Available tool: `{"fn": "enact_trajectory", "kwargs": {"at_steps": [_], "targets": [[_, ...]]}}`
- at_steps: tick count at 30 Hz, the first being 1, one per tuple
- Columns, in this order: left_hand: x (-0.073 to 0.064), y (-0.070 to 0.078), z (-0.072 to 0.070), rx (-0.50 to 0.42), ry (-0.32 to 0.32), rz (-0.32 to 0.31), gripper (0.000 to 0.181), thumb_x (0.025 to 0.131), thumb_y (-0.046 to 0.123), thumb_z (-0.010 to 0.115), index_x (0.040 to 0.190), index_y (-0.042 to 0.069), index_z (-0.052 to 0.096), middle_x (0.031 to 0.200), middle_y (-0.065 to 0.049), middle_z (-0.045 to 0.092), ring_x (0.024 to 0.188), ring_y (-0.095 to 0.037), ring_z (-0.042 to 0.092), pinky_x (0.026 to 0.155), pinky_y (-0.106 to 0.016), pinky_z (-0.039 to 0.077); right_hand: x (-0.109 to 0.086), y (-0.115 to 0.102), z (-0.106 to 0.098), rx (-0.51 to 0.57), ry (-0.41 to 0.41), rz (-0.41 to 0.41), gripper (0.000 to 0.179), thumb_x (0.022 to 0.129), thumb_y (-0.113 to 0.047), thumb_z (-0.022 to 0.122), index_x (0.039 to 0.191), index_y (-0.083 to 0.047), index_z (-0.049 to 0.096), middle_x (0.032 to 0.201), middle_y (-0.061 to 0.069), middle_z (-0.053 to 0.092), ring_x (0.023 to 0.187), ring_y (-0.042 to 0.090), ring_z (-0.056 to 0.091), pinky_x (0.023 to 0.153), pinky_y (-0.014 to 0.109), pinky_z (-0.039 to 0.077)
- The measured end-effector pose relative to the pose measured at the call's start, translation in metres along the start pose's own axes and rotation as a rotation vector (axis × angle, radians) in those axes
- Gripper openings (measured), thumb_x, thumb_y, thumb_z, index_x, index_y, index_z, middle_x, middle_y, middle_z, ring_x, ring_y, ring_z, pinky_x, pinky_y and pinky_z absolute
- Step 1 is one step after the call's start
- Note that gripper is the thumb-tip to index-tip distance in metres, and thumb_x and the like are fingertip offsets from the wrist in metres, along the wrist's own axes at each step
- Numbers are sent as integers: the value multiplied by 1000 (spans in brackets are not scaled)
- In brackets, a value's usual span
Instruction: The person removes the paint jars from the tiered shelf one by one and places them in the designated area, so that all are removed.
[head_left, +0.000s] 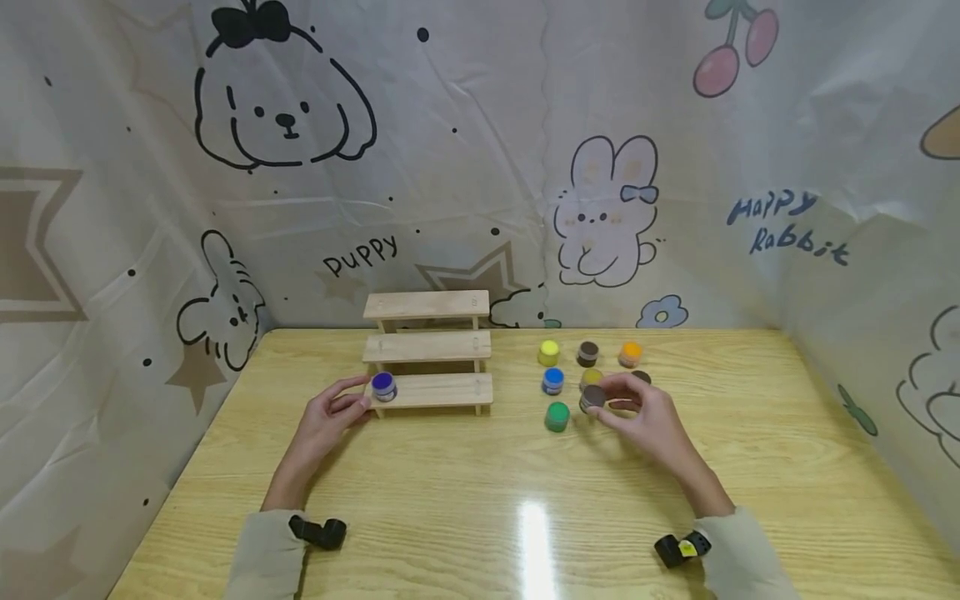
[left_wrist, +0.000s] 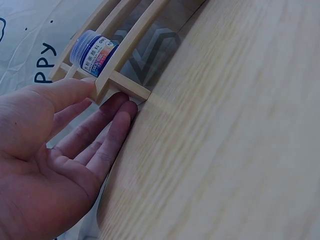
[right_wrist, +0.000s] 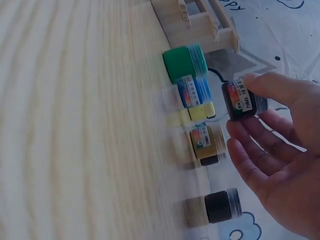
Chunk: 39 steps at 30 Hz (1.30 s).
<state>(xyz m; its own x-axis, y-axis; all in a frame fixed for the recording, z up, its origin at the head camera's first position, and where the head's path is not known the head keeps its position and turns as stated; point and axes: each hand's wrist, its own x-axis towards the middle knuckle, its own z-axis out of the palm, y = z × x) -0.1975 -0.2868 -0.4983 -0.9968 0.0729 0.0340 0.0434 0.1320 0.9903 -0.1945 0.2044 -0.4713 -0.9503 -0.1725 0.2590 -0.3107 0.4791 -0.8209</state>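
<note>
My left hand [head_left: 330, 417] steadies the left end of a three-step wooden stand [head_left: 431, 390], thumb and fingers about the lowest step's corner. On that step, close to the hand, sits a paint jar with a purple lid [head_left: 384, 385]; its label shows in the left wrist view. Between thumb and fingertips, my right hand [head_left: 648, 417] pinches a dark paint jar [right_wrist: 242, 100], held above the table. Around it stand jars with green [head_left: 557, 417], blue [head_left: 552, 381] and ochre [head_left: 592, 380] lids; another dark jar [right_wrist: 220, 206] is partly hidden behind the hand in the head view.
Farther back on the wooden table [head_left: 480, 492] stand a yellow jar [head_left: 549, 352], a dark brown jar [head_left: 588, 353] and an orange jar [head_left: 631, 354]. A printed curtain [head_left: 465, 192] hangs behind the table's back edge and along both sides.
</note>
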Motion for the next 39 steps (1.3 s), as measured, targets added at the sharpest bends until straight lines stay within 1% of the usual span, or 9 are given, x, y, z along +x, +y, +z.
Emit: {"fn": "enact_trajectory", "kwargs": {"at_steps": [5, 10, 19, 26, 33, 39], "targets": [[1, 0, 0, 17, 3, -2, 44, 103, 6, 62, 146, -2, 52, 123, -30, 66, 99, -18, 73, 92, -33, 60, -1, 8, -3, -10, -39, 73, 35, 87, -8, 84, 116, 0, 67, 114, 16, 70, 103, 31, 69, 90, 37, 61], [0, 1, 0, 20, 6, 0, 45, 103, 6, 62, 146, -3, 52, 122, -30, 66, 98, -19, 73, 91, -33, 61, -1, 13, -5, -16, -71, 106, 35, 87, -8, 83, 116, 1, 66, 113, 18, 69, 99, 31, 70, 86, 37, 62], [-1, -1, -1, 13, 5, 0, 45, 103, 5, 62, 146, -4, 52, 120, -26, 68, 99, -18, 73, 91, -31, 61, -1, 17, -5, -20, -108, 126, 34, 87, -9, 84, 114, 2, 67, 110, 16, 70, 100, 29, 70, 85, 33, 62], [-1, 0, 0, 8, 4, 2, 45, 103, 5, 62, 146, -4, 52, 119, -27, 68, 98, -18, 73, 91, -32, 60, -1, 18, -6, -54, -134, 130, 34, 86, -8, 85, 113, 2, 67, 108, 14, 69, 98, 28, 68, 82, 31, 62], [0, 0, 0, 8, 2, -1, 45, 103, 6, 62, 146, -3, 52, 119, -24, 69, 98, -15, 72, 92, -31, 60, -1, 18, -7, -62, -136, 120, 34, 85, -6, 85, 113, 2, 66, 108, 14, 68, 98, 28, 67, 83, 34, 62], [0, 1, 0, 5, -4, 10, 45, 103, 6, 62, 146, -4, 51, 121, -28, 67, 98, -18, 73, 92, -33, 60, -2, 11, -13, -64, -152, 134, 41, 86, -10, 85, 120, 4, 65, 115, 16, 67, 104, 31, 67, 89, 38, 61]]}}
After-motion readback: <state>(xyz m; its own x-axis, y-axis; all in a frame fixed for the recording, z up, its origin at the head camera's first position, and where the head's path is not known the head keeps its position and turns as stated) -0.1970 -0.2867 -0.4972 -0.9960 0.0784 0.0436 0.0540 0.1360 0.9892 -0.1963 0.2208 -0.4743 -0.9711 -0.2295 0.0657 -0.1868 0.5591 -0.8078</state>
